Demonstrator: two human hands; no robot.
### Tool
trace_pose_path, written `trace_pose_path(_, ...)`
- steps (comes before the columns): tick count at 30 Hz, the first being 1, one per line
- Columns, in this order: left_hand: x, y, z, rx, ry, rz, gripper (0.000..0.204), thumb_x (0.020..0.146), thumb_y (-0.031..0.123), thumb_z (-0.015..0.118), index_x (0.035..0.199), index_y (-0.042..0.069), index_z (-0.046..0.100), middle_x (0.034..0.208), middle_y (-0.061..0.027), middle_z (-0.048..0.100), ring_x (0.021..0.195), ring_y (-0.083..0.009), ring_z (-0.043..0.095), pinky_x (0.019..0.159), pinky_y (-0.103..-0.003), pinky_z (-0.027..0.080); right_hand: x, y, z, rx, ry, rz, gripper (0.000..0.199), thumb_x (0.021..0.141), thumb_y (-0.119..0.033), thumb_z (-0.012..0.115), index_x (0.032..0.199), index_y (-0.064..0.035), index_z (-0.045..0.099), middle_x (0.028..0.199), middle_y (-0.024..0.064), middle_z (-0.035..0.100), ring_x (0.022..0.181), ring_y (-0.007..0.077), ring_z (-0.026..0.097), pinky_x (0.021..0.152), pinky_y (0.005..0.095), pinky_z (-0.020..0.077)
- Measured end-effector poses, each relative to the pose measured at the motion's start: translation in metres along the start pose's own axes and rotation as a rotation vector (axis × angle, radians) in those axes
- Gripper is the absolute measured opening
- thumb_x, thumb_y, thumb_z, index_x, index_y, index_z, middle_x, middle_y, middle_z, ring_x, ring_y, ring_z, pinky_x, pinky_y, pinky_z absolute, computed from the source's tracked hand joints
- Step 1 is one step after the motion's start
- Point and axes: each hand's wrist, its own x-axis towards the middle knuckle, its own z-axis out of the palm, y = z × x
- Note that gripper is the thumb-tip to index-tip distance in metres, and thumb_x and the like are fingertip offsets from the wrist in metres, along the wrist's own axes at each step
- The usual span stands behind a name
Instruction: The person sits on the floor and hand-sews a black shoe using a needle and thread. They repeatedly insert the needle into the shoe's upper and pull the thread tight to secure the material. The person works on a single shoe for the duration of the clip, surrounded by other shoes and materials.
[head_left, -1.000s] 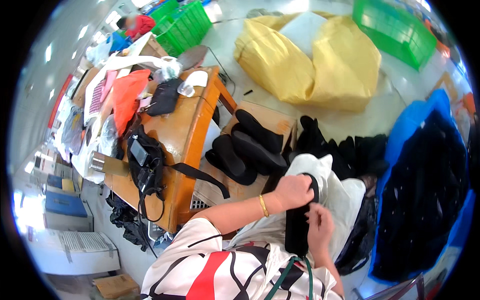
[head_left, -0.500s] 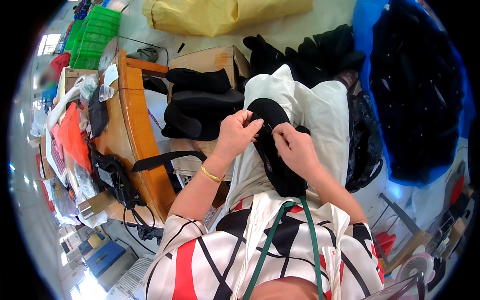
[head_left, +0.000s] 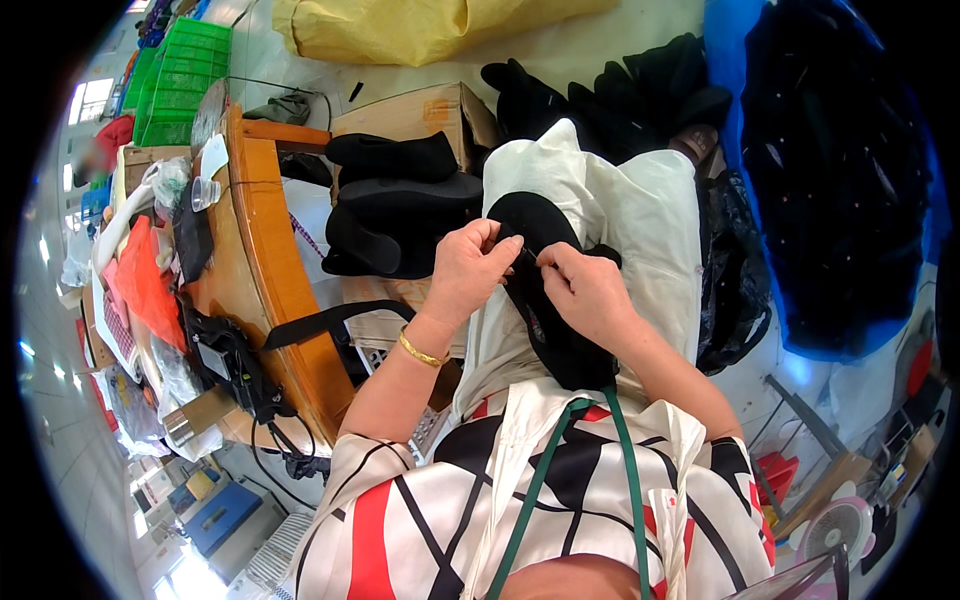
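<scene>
Between both grips, left hand (head_left: 468, 270) and right hand (head_left: 585, 293) pinched together on it, the black fabric piece (head_left: 545, 330) looks soft, light and limp, best held at its edge.

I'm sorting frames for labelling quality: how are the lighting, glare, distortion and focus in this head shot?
Head view: bright, even light; strong fisheye bending with a black rim; washed-out glare at the windows on the left edge. The left hand, right hand and black fabric piece at centre look sharp; the wooden table curves, and clutter near the rim smears.
</scene>
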Motion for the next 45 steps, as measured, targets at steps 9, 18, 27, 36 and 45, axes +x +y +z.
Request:
trace_pose_path(9,-0.003,0.003,-0.004,0.206,0.007,0.072,0.018,0.092,0.017,0.071,0.086,0.002,0.064,0.071,0.0025,0.061,0.060,-0.0036,0.058,0.053,-0.020,0.048,0.002,0.002,0.010,-0.198,-0.010,-0.016,0.009,0.094,-0.015,0.056,0.099,-0.0074,0.053,0.069,0.0144,0.066,0.064,0.0362,0.065,0.055,0.0487,0.0479)
trace_pose_path(18,0.003,0.006,-0.014,-0.181,-0.168,-0.163,0.013,0.093,0.016,0.067,0.094,0.003,0.068,0.078,0.0005,0.065,0.060,-0.0085,0.063,0.053,-0.022,0.052,0.003,-0.001,0.013,-0.149,0.040,-0.070,0.008,0.096,-0.013,0.057,0.101,-0.0076,0.054,0.070,0.0162,0.064,0.065,0.0370,0.065,0.055,0.0471,0.0479)
trace_pose_path(27,0.001,0.013,-0.015,-0.244,-0.186,-0.196,0.014,0.093,0.017,0.065,0.086,0.004,0.067,0.074,-0.0003,0.064,0.059,-0.0072,0.060,0.053,-0.022,0.051,0.004,0.007,0.002,-0.168,-0.026,-0.170,0.006,0.096,-0.014,0.055,0.101,-0.0104,0.054,0.076,0.0106,0.067,0.067,0.0332,0.066,0.053,0.0457,0.0480)
trace_pose_path(36,0.002,0.014,-0.014,-0.218,-0.187,-0.195,0.015,0.093,0.017,0.065,0.083,0.005,0.065,0.071,0.0003,0.062,0.058,-0.0068,0.058,0.053,-0.022,0.049,0.011,0.007,-0.009,-0.133,-0.089,-0.174,0.007,0.094,-0.010,0.059,0.101,-0.0081,0.059,0.081,0.0118,0.069,0.073,0.0353,0.067,0.059,0.0423,0.0510)
trace_pose_path(45,0.006,0.008,-0.020,-0.214,-0.288,-0.197,0.013,0.096,0.017,0.060,0.089,0.007,0.065,0.077,0.0034,0.061,0.060,-0.0058,0.057,0.054,-0.021,0.048,0.007,0.015,0.008,-0.058,0.014,-0.197,0.006,0.094,-0.011,0.057,0.100,-0.0110,0.056,0.079,0.0087,0.068,0.071,0.0319,0.067,0.056,0.0443,0.0485)
